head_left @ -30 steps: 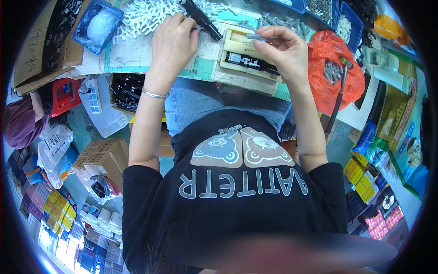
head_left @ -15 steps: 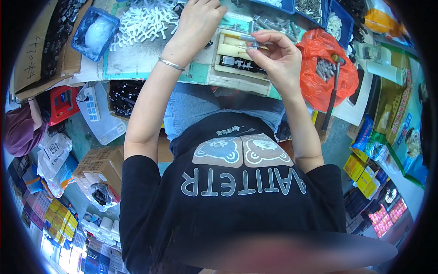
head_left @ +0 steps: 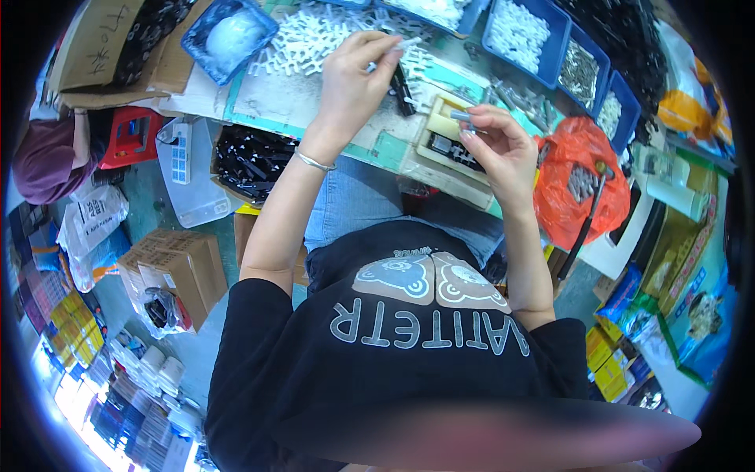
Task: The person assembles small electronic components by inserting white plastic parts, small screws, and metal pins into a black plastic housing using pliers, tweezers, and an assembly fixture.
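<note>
My left hand (head_left: 354, 86) is closed in a pinch on a small white plastic piece (head_left: 406, 44), just above a spread pile of white branched plastic pieces (head_left: 303, 39). My right hand (head_left: 503, 149) pinches a short grey metal pin (head_left: 462, 116) between thumb and fingers. It is over the right side of a cream-coloured fixture block (head_left: 442, 118). In the block's recess lies a black part (head_left: 454, 149) with metal bits, partly covered by my right fingers. A slim black piece (head_left: 403, 93) lies on the bench between my left hand and the block.
Blue bins (head_left: 543, 67) of small parts line the back. A blue tub (head_left: 263, 38) with white contents stands back left. An orange-red bag (head_left: 562, 200) holds grey metal pieces, with a black-handled tool (head_left: 586, 228) across it. At far left are a cardboard box (head_left: 67, 79) and another person's arm (head_left: 82, 138).
My left hand has come back from the far pile and now shows a white plastic piece in its fingertips. My right hand still holds the grey pin. The whole view has shifted and turned.
</note>
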{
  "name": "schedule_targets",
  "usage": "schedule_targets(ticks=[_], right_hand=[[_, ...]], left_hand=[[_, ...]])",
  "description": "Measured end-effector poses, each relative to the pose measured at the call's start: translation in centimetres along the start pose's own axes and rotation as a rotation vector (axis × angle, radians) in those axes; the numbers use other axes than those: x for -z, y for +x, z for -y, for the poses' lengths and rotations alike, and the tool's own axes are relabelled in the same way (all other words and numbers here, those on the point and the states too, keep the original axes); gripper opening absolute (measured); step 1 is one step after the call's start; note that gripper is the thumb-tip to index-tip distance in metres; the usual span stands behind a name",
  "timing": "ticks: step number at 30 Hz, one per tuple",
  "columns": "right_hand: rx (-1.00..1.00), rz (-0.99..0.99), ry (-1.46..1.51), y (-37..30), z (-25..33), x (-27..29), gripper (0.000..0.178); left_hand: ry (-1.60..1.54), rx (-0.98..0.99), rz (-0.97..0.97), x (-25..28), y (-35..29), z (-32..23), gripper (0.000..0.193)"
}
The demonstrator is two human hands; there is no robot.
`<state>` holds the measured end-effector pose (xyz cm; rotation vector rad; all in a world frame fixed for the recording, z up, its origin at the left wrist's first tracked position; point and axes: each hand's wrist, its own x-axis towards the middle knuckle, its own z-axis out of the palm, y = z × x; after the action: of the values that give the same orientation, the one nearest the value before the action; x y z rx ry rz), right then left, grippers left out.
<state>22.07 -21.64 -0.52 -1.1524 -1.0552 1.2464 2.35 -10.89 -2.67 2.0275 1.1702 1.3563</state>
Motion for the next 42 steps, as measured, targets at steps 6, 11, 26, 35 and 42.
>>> schedule_targets(ticks=[6,11,26,35,42], right_hand=[[-0.009,-0.014,-0.018,0.1,0.6,0.2,0.022],[-0.021,-0.049,-0.019,0.2,0.9,0.3,0.022],[-0.024,-0.03,-0.078,0.5,1.4,-0.1,0.022],[0.033,-0.085,-0.135,1.0,2.8,-0.3,0.023],[0.125,0.024,0.076,1.7,4.8,-4.3,0.027]], left_hand=[[-0.117,0.382,-0.083,7.0,-0.2,-1.2,0.019],[0.407,0.029,-0.086,13.9,1.6,1.2,0.015],[0.898,-0.195,0.418,15.2,5.3,7.2,0.007],[0.685,-0.198,0.279,15.7,5.1,2.2,0.008],[-0.589,0.438,0.19,10.2,1.7,-4.1,0.015]])
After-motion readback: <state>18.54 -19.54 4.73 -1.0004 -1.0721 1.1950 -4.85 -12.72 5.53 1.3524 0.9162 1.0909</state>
